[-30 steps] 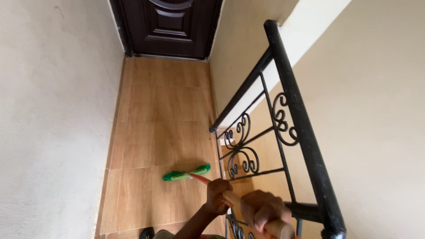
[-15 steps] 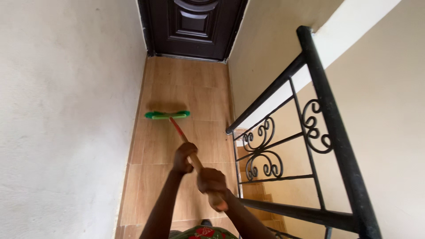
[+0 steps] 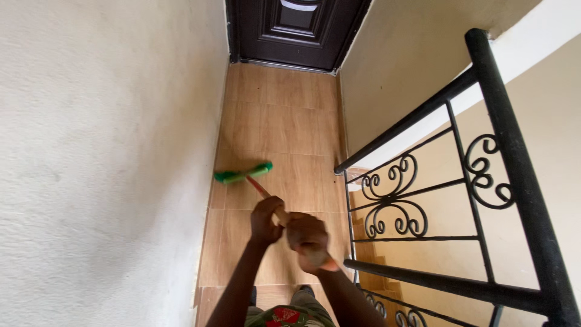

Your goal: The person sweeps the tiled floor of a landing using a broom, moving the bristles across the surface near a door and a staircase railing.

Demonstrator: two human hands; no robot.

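Broom (image 3: 254,180) is the thing in both hands here: a long-handled one with a green head and a handle that runs red near the head and pale wood higher up. Nearest the camera, the right hand (image 3: 308,237) is clenched round the upper end of the wooden handle, knuckles up, with the tip of the handle showing just below the fist. Just ahead of it, the left hand (image 3: 266,219) grasps the same handle lower down, fingers wrapped round the shaft; the two hands sit close together, almost touching. Below the forearms a bit of patterned clothing (image 3: 279,316) in red and green shows at the bottom edge.

From the left hand the handle slants forward and to the left, down to the green head (image 3: 242,173), which rests on the tiled floor (image 3: 284,115) close to the left wall (image 3: 97,151). The head lies slightly tilted, its right end a little farther away than its left.

To the right stands a black iron railing (image 3: 484,181) with curled scrollwork, and through it a few steps (image 3: 369,266) of a stair going down are visible. Beyond the broom the wood-look tiles run on along a narrow corridor between pale walls, ending at a dark panelled door (image 3: 296,30) at the far end.
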